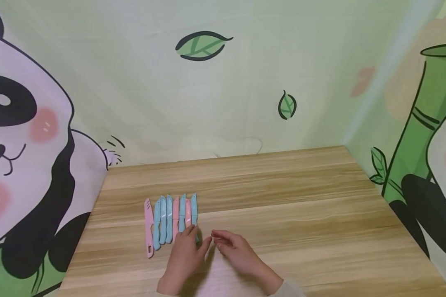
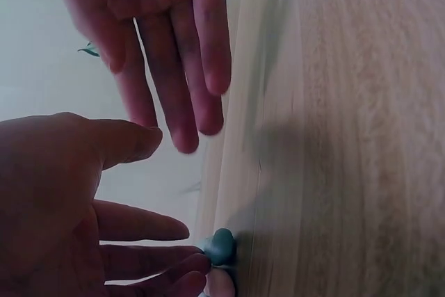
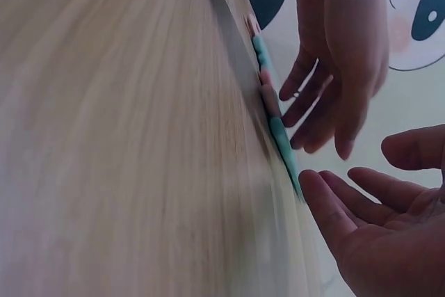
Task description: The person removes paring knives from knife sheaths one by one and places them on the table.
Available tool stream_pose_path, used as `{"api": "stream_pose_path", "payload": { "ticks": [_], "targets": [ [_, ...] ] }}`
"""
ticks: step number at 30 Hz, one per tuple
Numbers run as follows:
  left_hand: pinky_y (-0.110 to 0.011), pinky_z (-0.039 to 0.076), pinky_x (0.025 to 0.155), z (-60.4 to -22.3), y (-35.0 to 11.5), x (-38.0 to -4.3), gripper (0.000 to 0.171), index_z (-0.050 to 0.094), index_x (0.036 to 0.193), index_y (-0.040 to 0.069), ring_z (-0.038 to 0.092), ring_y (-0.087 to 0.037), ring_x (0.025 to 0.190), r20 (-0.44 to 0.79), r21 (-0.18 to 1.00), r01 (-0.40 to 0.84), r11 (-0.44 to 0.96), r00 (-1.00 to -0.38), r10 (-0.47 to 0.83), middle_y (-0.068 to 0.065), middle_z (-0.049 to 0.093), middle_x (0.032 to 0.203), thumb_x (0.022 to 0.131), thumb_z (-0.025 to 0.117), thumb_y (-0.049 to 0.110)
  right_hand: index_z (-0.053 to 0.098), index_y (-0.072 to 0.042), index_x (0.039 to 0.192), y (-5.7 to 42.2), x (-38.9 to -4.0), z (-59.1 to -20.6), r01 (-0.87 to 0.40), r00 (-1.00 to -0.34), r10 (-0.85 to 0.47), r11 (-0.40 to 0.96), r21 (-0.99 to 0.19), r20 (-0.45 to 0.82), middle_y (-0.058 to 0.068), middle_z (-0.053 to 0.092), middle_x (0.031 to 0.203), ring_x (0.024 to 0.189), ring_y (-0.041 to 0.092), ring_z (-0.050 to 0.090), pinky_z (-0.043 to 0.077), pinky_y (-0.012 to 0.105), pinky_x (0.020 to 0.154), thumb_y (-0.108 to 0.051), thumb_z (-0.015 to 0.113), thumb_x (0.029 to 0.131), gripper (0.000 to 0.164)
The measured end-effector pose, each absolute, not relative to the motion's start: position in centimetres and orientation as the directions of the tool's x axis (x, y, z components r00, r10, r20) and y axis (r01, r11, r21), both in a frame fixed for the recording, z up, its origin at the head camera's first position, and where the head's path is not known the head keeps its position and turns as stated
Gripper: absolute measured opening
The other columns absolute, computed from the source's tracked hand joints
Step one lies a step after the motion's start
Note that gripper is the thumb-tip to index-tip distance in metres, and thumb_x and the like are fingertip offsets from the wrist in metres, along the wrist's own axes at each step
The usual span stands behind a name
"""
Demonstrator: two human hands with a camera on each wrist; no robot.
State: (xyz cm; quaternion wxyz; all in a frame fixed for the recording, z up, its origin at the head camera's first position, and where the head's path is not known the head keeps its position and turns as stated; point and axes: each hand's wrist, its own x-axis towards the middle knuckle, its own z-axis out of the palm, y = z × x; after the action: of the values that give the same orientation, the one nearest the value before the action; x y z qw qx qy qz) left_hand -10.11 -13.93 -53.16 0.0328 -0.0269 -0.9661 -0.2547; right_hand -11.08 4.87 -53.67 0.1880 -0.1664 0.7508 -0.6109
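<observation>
A row of pink and blue knives lies side by side on the table, blades pointing away. A pink knife [image 1: 149, 218] with a slotted handle end lies at the left end, and a blue knife [image 1: 194, 206] at the right end. Over the handles at the right end is my left hand [image 1: 183, 252], fingers loosely extended, partly hiding them. In the left wrist view its fingertips overlap a blue handle [image 2: 222, 247] beside a pink handle [image 2: 220, 283]. My right hand [image 1: 242, 256] hovers just to the right, fingers relaxed and holding nothing, its fingertips near the left thumb.
The wooden table [image 1: 301, 218] runs far to the right of the hands. Behind it hangs a pale green backdrop [image 1: 141, 82] printed with pandas, leaves and bamboo, meeting the table's back edge.
</observation>
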Motion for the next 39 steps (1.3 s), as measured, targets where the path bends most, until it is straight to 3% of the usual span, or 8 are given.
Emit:
{"api": "stream_pose_path", "payload": {
  "ticks": [8,19,24,29,32,39],
  "targets": [
    [-0.062,0.051,0.106,-52.9,-13.4,-10.2,0.059,0.061,0.134,-0.010,0.058,-0.050,0.125,0.040,0.534,0.049,0.844,-0.999,0.032,-0.031,0.060,0.138,0.097,0.069,0.035,0.056,0.000,0.145,3.9,-11.2,-53.8,-0.037,-0.879,-0.469,0.249,-0.968,-0.086,0.015,0.068,0.136,0.126,0.033,0.064,0.053,0.041,0.109,-0.014,0.055,0.105,0.043],
    [-0.060,0.051,0.107,-52.6,-12.6,-10.2,0.056,0.056,0.141,-0.008,0.060,-0.044,0.128,-0.002,0.622,-0.015,0.783,-1.000,-0.018,-0.028,0.059,0.139,0.098,0.068,0.026,0.050,0.003,0.149,3.2,-11.2,-54.3,0.003,-0.860,-0.492,0.260,-0.966,-0.135,0.017,0.062,0.144,0.137,0.033,0.056,0.045,0.052,0.117,-0.015,0.055,0.104,0.049],
    [-0.059,0.054,0.103,-52.8,-12.2,-10.2,0.050,0.059,0.138,-0.007,0.062,-0.042,0.124,0.059,0.660,-0.007,0.751,-0.996,-0.060,-0.025,0.062,0.135,0.095,0.069,0.014,0.048,0.006,0.149,3.0,-11.1,-54.6,0.007,-0.854,-0.505,0.224,-0.974,-0.123,0.021,0.060,0.145,0.138,0.036,0.056,0.046,0.050,0.116,-0.012,0.054,0.103,0.049],
    [-0.056,0.058,0.092,-52.9,-11.9,-10.7,0.046,0.062,0.134,-0.006,0.066,-0.037,0.110,0.103,0.650,-0.028,0.760,-0.987,-0.125,-0.024,0.066,0.123,0.090,0.071,0.002,0.046,0.011,0.148,2.9,-11.0,-54.7,0.041,-0.852,-0.512,0.146,-0.988,-0.111,0.027,0.058,0.145,0.133,0.039,0.059,0.051,0.044,0.111,-0.006,0.053,0.103,0.049],
    [-0.054,0.058,0.085,-53.0,-11.9,-11.1,0.048,0.064,0.133,-0.006,0.066,-0.033,0.101,0.095,0.634,-0.061,0.771,-0.983,-0.156,-0.023,0.067,0.118,0.086,0.073,-0.001,0.045,0.013,0.147,2.8,-11.0,-54.7,0.074,-0.854,-0.506,0.110,-0.991,-0.120,0.029,0.057,0.145,0.130,0.041,0.061,0.055,0.042,0.107,-0.003,0.052,0.102,0.048],
    [-0.058,0.057,0.082,-53.1,-12.0,-11.7,0.051,0.062,0.134,-0.006,0.068,-0.037,0.103,0.034,0.607,-0.120,0.785,-0.984,-0.176,-0.022,0.071,0.111,0.085,0.074,0.000,0.046,0.015,0.145,2.7,-11.2,-54.9,0.103,-0.862,-0.491,0.071,-0.992,-0.124,0.031,0.058,0.143,0.124,0.040,0.064,0.059,0.040,0.098,-0.001,0.053,0.101,0.048]
  ]
}}
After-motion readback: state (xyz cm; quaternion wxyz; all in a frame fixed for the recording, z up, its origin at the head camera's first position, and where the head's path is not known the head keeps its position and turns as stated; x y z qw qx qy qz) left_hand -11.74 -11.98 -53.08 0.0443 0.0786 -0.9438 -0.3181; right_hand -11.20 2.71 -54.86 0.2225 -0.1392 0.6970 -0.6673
